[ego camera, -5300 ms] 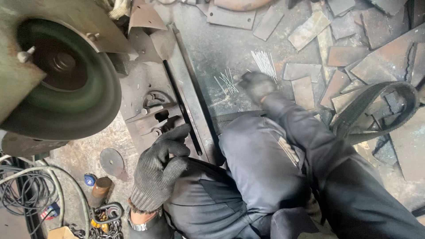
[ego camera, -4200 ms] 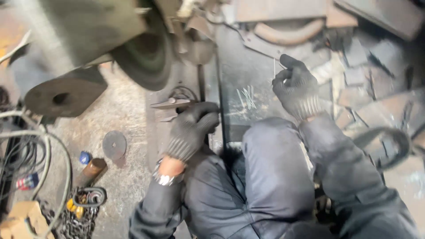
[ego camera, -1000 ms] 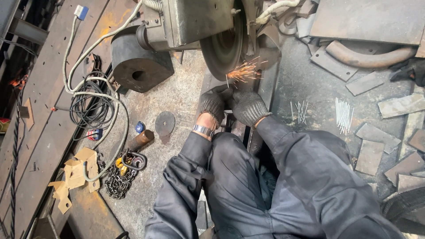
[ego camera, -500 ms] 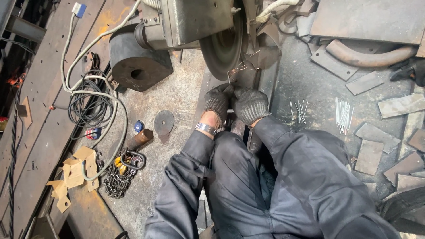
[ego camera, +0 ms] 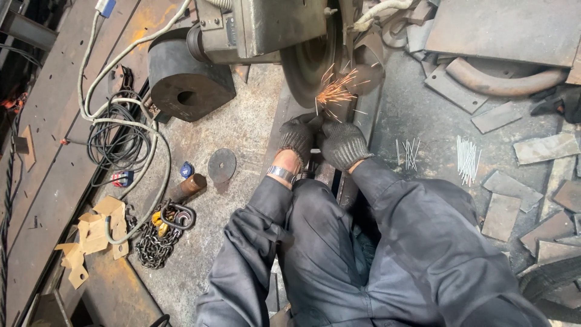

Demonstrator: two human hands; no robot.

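Note:
Both my hands wear dark knit gloves and sit close together just below a large grinding wheel [ego camera: 308, 60]. My left hand [ego camera: 296, 136] and my right hand [ego camera: 344, 144] pinch a thin metal rod [ego camera: 316, 136] between them, its tip against the wheel. Orange sparks [ego camera: 336, 94] fly off to the right of the wheel's lower edge. A metal watch band [ego camera: 282, 174] shows at my left wrist. Most of the rod is hidden by the gloves.
Two small heaps of thin metal rods [ego camera: 466, 158] [ego camera: 410, 152] lie to the right among flat steel offcuts [ego camera: 544, 148]. On the left are a black cylinder [ego camera: 184, 85], coiled cables [ego camera: 118, 139], a chain [ego camera: 154, 242], a loose disc [ego camera: 222, 165] and cardboard scraps [ego camera: 91, 236].
My right hand fetched a rod from the floor on the right and both hands came together at the wheel. Sparks paused half a second ago and now fly again.

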